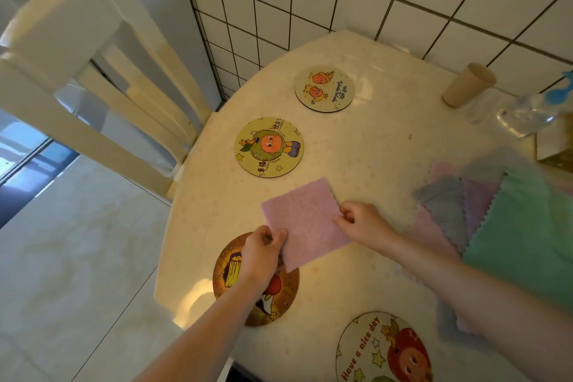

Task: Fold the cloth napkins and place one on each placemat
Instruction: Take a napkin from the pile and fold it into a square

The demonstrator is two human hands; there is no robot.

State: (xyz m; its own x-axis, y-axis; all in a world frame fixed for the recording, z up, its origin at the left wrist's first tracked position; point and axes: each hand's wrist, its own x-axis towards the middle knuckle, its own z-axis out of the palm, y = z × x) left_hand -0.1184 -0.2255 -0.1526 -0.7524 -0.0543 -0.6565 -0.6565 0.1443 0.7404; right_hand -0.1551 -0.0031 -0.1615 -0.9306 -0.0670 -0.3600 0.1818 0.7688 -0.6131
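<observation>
A folded pink napkin [302, 220] lies on the cream table [387, 139], held at two corners. My left hand [263, 250] pinches its near-left corner above the brown round placemat [231, 276]. My right hand [361, 222] pinches its right edge. Further round placemats lie around: a green-character one [269, 147], an orange-character one [324, 88] at the back, and a "Have a nice day" one [384, 350] at the front. None of these bears a napkin. A pile of unfolded napkins, green [524, 239], grey [446, 198] and pink [479, 198], lies at the right.
A beige cup [469, 84] lies tipped near the tiled wall at the back right. A clear bottle with a blue cap [527, 112] and a small box [555, 149] sit beside it. A cream wooden chair [93, 71] stands at the table's left edge.
</observation>
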